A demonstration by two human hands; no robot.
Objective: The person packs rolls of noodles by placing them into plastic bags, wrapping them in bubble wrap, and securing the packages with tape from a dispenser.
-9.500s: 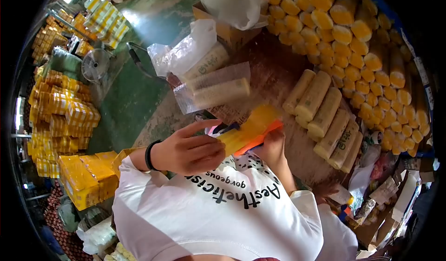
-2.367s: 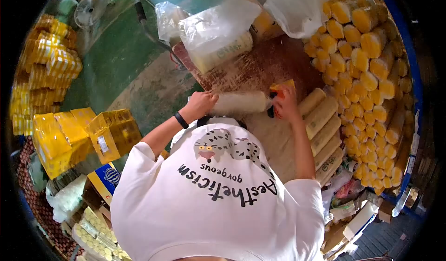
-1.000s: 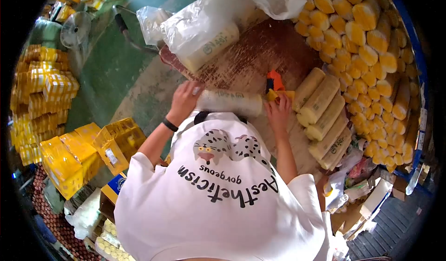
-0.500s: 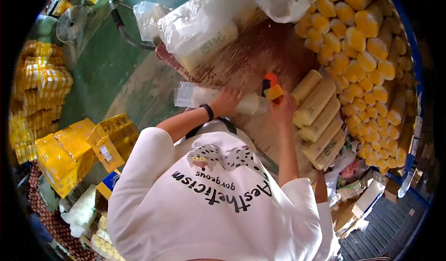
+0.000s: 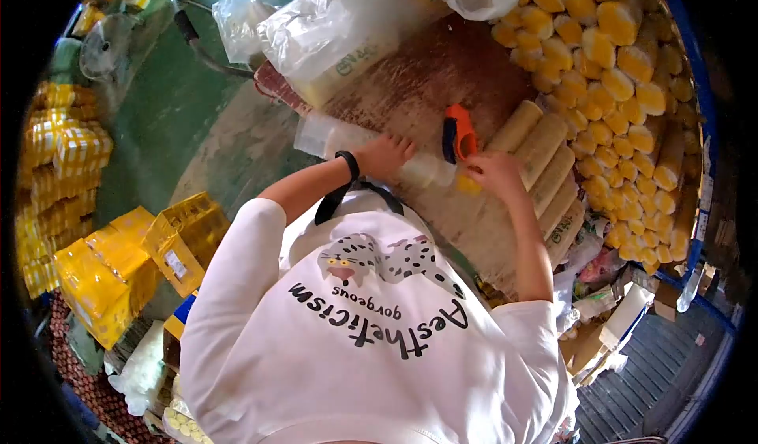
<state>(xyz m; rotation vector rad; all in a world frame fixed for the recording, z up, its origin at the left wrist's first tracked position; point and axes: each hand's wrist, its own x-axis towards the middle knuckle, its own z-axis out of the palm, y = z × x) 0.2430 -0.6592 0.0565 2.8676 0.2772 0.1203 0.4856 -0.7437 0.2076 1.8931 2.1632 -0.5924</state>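
A pale cylindrical roll in clear plastic wrap lies crosswise before me on the worn wooden tabletop. My left hand holds it down near its middle, fingers bent over the top. Loose wrap sticks out past its left end. At the right end, my right hand grips the lower part of an orange and dark-blue tape dispenser. A bit of yellow tape shows beneath those fingers, right by the roll's end. Several finished-looking pale rolls lie side by side just right of my right hand.
Yellow-ended rolls are stacked high at the right. Clear plastic bags cover a printed pale package at the table's back. Yellow taped boxes stand at the left, and a black-gripped metal handle rises behind the table.
My right hand has moved up slightly, and the dispenser has turned and shifted up and left. Yellow tape now shows lower, by the roll's end. My left hand stays on the roll.
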